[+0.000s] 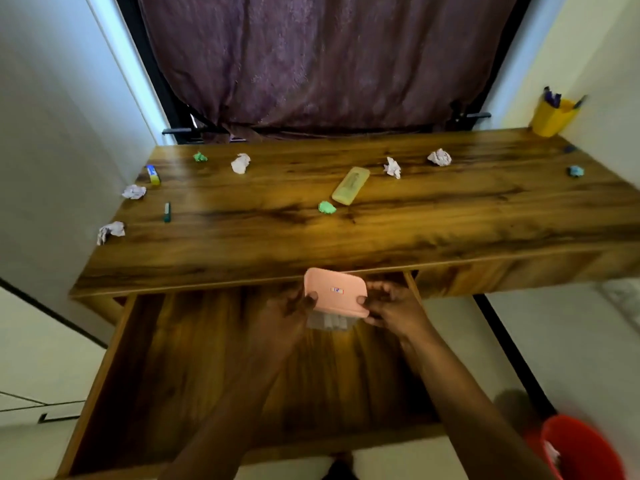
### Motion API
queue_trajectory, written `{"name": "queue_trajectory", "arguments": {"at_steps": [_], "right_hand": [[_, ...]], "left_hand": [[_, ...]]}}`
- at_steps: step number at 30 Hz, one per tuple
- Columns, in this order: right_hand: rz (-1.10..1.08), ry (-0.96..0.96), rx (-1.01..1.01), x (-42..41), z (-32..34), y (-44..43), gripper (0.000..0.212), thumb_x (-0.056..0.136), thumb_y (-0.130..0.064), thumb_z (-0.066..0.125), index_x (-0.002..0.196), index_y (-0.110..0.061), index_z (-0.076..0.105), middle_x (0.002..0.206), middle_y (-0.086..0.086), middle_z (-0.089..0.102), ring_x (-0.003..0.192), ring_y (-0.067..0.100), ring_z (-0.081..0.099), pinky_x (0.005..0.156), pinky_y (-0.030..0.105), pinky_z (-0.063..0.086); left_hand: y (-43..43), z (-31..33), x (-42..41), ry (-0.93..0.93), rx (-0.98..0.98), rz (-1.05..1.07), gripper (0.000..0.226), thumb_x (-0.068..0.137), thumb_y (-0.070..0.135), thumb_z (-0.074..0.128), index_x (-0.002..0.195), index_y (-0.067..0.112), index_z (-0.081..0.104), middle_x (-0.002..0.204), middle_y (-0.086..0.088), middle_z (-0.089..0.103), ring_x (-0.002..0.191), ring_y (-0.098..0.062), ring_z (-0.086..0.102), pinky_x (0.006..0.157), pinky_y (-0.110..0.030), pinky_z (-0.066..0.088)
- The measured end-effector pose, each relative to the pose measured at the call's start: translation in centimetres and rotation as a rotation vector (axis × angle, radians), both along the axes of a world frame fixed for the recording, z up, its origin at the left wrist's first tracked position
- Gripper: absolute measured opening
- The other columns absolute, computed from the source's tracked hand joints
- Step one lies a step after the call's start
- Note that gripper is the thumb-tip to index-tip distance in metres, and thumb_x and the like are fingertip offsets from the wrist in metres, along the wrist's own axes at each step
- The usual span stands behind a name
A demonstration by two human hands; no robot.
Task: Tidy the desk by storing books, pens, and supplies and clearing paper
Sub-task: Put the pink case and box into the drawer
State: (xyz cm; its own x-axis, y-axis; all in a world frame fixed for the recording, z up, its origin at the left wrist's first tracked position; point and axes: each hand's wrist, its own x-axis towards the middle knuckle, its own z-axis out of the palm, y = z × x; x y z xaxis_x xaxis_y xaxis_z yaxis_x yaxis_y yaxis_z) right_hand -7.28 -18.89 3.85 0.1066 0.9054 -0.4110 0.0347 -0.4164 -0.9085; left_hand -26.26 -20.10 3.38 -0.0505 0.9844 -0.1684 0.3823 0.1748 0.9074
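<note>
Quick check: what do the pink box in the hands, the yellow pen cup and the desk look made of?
Pink box: likely plastic, going by the smooth matte lid with rounded corners. Yellow pen cup: probably plastic, given its uniform colour. Desk: wood or wood-look laminate, showing streaked grain with a sheen.

You face a dark wooden surface point(346, 237) set between a pale wall point(52, 133) on your left and a cream wall point(606, 64) on your right. Behind it a purple curtain point(329, 57) hangs inside a black frame point(156, 81). Its wide drawer point(173, 358) stands pulled out above the light floor point(571, 341). Soft light gleams on the wood.
</note>
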Motion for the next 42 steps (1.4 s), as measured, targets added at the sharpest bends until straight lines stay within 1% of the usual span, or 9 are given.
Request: {"name": "queue_trajectory", "arguments": {"at_steps": [3,5,10,15,21,25,28,38,42], "right_hand": [[0.047,-0.102,-0.106,1.9,-2.7,-3.3,0.036,0.083,-0.006,0.068,0.117,-0.012,0.058,0.117,0.008,0.062,0.098,0.019,0.062,0.065,0.024,0.055],[0.069,-0.159,-0.163,3.0,-3.9,-4.6,0.038,0.083,-0.006,0.068,0.118,-0.012,0.056,0.121,0.010,0.061,0.102,0.022,0.060,0.064,0.025,0.056],[0.199,-0.390,-0.268,5.1,-5.0,-6.8,0.040,0.080,-0.008,0.071,0.117,-0.010,0.055,0.121,0.012,0.061,0.104,0.029,0.062,0.070,0.029,0.058],[0.482,-0.837,-0.226,6.8,-5.7,-7.8,0.045,0.080,-0.022,0.072,0.121,-0.012,0.056,0.125,0.009,0.061,0.112,0.025,0.059,0.093,0.033,0.051],[0.545,-1.276,-0.060,6.8,-5.5,-7.5,0.031,0.089,-0.021,0.061,0.119,-0.013,0.058,0.120,0.009,0.061,0.111,0.023,0.058,0.094,0.032,0.048],[0.808,-1.284,0.202,7.2,-5.3,-6.5,0.041,0.085,-0.023,0.064,0.126,-0.018,0.056,0.128,0.004,0.057,0.122,0.022,0.048,0.103,0.033,0.038],[0.982,-1.294,0.231,8.0,-4.9,-6.1,0.046,0.082,-0.028,0.068,0.126,-0.022,0.055,0.127,0.001,0.058,0.125,0.022,0.044,0.105,0.037,0.030],[1.052,-1.406,0.314,10.1,-4.9,-5.2,0.038,0.081,-0.028,0.068,0.118,-0.025,0.061,0.122,-0.001,0.062,0.129,0.019,0.040,0.115,0.049,0.002],[1.086,-1.478,0.350,10.2,-4.7,-4.9,0.036,0.082,-0.028,0.067,0.118,-0.022,0.062,0.123,0.002,0.062,0.130,0.020,0.041,0.116,0.050,-0.001]], "left_hand": [[-3.6,-2.1,2.1,0.048,-0.048,-0.059,0.044,0.093,0.034,0.056,0.135,0.022,0.051,0.119,0.003,0.063,0.080,0.002,0.056,0.061,-0.011,0.051],[-5.0,-3.4,3.2,0.101,-0.071,-0.106,0.046,0.093,0.036,0.056,0.136,0.022,0.049,0.125,0.002,0.062,0.085,0.000,0.058,0.057,-0.007,0.048],[-7.1,-5.5,5.0,0.207,-0.134,-0.212,0.048,0.091,0.042,0.057,0.134,0.021,0.052,0.129,0.000,0.061,0.109,-0.014,0.062,0.079,-0.015,0.048],[-9.0,-7.2,6.3,0.308,-0.195,-0.269,0.043,0.092,0.040,0.056,0.129,0.019,0.058,0.123,-0.001,0.065,0.099,-0.011,0.062,0.079,-0.015,0.044],[-9.1,-7.8,7.5,0.414,-0.217,-0.307,0.035,0.094,0.041,0.052,0.120,0.021,0.063,0.115,0.000,0.068,0.096,-0.012,0.062,0.085,-0.025,0.050],[-7.7,-7.9,8.3,0.427,-0.211,-0.288,0.056,0.089,0.046,0.058,0.138,0.021,0.045,0.133,-0.002,0.056,0.116,-0.022,0.056,0.093,-0.029,0.045],[-7.0,-8.1,9.2,0.402,-0.236,-0.373,0.060,0.087,0.037,0.064,0.140,0.022,0.042,0.137,-0.002,0.053,0.121,-0.022,0.052,0.097,-0.029,0.042],[-6.5,-8.9,10.8,0.490,-0.231,-0.473,0.064,0.082,0.049,0.065,0.138,0.027,0.043,0.135,-0.002,0.055,0.121,-0.023,0.051,0.105,-0.036,0.039],[-5.7,-8.9,10.7,0.530,-0.203,-0.519,0.057,0.086,0.045,0.062,0.137,0.026,0.045,0.137,-0.001,0.053,0.123,-0.022,0.050,0.103,-0.032,0.037]]}}
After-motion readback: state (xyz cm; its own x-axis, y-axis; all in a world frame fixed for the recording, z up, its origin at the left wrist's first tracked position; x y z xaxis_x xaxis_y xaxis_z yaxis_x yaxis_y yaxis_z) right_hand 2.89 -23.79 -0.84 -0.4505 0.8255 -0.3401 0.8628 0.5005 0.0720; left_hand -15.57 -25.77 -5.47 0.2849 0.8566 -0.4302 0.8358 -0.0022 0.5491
